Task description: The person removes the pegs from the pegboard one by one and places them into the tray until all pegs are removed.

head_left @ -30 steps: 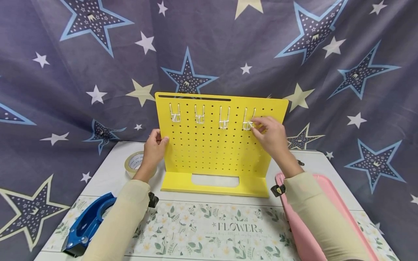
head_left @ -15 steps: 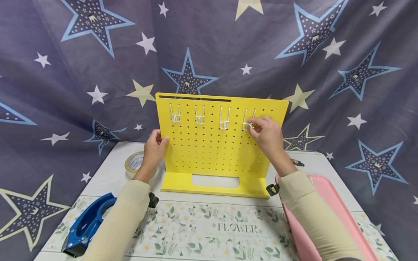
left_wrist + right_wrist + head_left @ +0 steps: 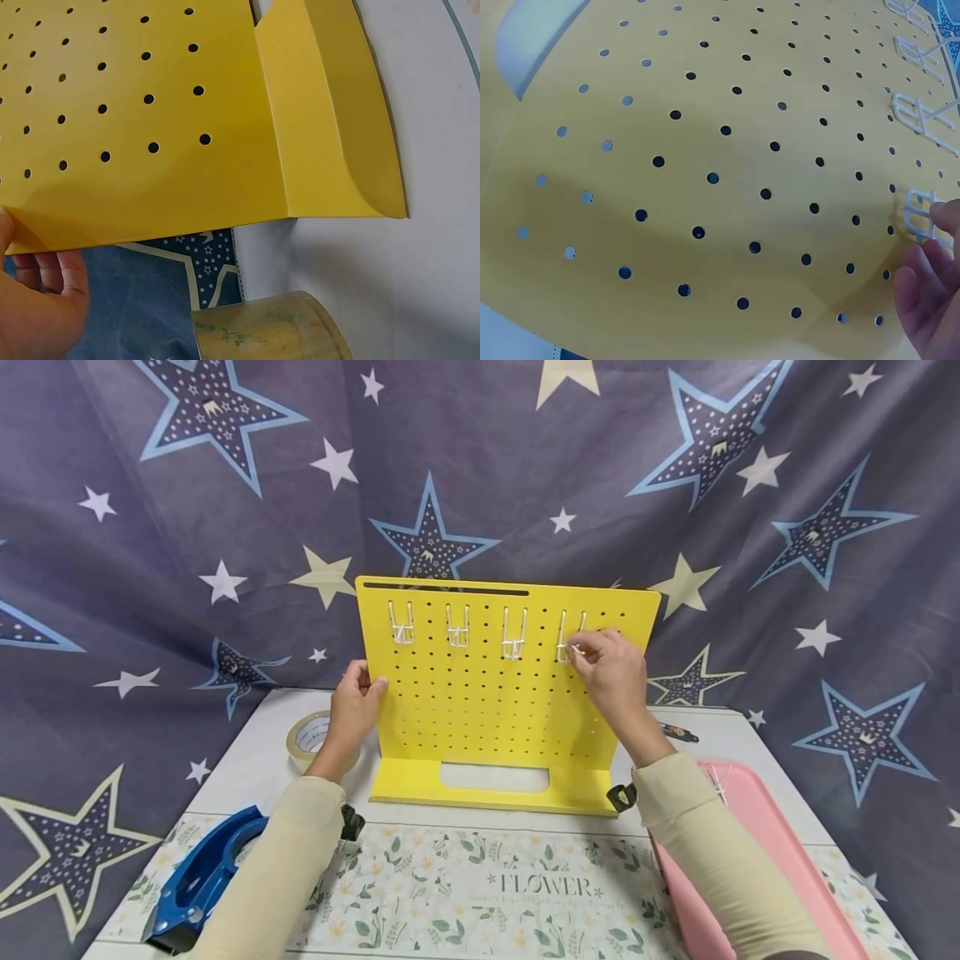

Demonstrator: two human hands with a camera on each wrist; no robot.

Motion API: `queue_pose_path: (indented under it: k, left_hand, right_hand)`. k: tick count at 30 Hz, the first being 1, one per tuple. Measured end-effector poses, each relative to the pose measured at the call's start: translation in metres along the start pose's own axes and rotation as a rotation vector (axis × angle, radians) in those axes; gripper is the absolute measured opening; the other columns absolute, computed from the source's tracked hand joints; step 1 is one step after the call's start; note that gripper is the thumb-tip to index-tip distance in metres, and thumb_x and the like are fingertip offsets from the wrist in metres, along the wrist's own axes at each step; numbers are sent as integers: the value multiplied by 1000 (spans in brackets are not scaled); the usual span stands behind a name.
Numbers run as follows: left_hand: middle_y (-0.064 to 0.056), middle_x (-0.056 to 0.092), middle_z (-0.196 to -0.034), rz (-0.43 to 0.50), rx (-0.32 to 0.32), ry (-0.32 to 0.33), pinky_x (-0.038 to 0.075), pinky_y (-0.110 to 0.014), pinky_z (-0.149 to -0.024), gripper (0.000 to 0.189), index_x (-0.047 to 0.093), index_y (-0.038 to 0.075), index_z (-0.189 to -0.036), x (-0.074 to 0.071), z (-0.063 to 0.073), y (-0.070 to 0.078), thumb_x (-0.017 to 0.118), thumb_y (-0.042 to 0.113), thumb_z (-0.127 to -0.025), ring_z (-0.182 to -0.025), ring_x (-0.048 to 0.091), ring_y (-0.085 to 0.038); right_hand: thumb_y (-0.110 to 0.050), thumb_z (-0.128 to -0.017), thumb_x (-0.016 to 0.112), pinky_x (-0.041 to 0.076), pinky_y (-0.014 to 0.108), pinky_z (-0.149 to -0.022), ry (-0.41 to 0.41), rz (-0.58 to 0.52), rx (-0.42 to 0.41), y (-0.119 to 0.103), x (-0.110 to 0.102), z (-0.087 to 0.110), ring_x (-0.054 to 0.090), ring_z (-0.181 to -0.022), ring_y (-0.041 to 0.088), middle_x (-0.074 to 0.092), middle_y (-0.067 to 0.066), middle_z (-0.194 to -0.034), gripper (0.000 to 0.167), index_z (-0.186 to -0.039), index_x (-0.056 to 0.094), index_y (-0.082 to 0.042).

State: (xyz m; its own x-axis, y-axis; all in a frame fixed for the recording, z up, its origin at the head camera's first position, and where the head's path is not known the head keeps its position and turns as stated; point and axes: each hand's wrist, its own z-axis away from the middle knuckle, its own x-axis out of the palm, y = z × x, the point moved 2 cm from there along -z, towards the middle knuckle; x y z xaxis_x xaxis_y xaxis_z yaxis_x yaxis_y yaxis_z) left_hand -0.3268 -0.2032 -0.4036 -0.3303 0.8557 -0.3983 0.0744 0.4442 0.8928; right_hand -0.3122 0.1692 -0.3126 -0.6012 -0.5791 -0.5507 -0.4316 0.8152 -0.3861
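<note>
Pinching rightmost white hook at fingertips of our right hand, on yellow pegboard; our left hand grips pegboard's left edge.

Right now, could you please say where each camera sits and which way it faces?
Head: on the head, facing forward and down at the yellow pegboard; left fingers, right fingers and sleeves show.
Left wrist: on that wrist, facing the pegboard's left side; left fingers show.
Right wrist: on that wrist, facing the pegboard and white hooks; right fingers show.
Head and left wrist share the tape roll.
</note>
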Motion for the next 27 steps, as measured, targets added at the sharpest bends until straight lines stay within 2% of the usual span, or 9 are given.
queue_pose_path:
  k: [15, 27]
  left_hand:
    - [-9, 57, -113, 24, -23, -11, 47, -34, -84, 24, 50, 16, -127, 0, 0, 1, 56, 22, -105, -100, 53, -24]
    - [-10, 58, -113, 5, -7, -5, 47, -34, -83, 24, 50, 15, -127, 1, 0, 1, 57, 23, -105, -99, 54, -25]
  right_hand:
    - [-22, -90, 79, 54, 43, -73, 29, 20, 33, -8, -5, 2, 71, -81, 26, 76, 8, -96, 10, -97, 81, -15]
    - [-21, -89, 79, 53, 43, -72, 100, 7, -4, -11, -7, 2, 70, -80, 26, 77, 9, -98, 8, -95, 81, -15]
